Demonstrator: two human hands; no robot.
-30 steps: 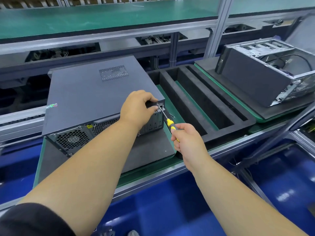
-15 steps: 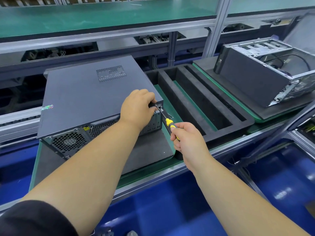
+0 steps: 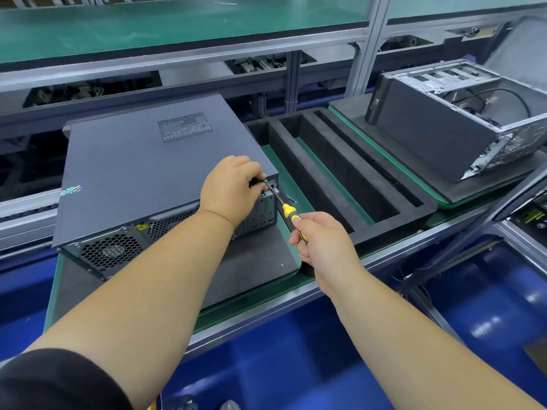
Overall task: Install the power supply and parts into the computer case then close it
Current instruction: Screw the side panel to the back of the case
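The computer case [image 3: 142, 173] lies flat on a dark foam pad [image 3: 251, 261] at the left of the bench [image 3: 266, 303]. Its lid is on, smooth grey metal with a patch of tiny holes. The near end shows a round fan grille with six-sided holes. The left hand [image 3: 229, 189] rests on the case's near right corner, and its fingers curl over the edge, hiding what they touch. A screw may sit there, but it is too small to see. The screwdriver [image 3: 285, 210] has a thin shiny shaft and a yellow and black handle. Its tip meets that corner. The right hand [image 3: 322, 244] wraps its fingers round the handle. Farther right is a black foam tray [image 3: 334, 176] with long, deep slots. At the far right a second case [image 3: 455, 125] stands open, cut off by the edge, with a black wire inside.
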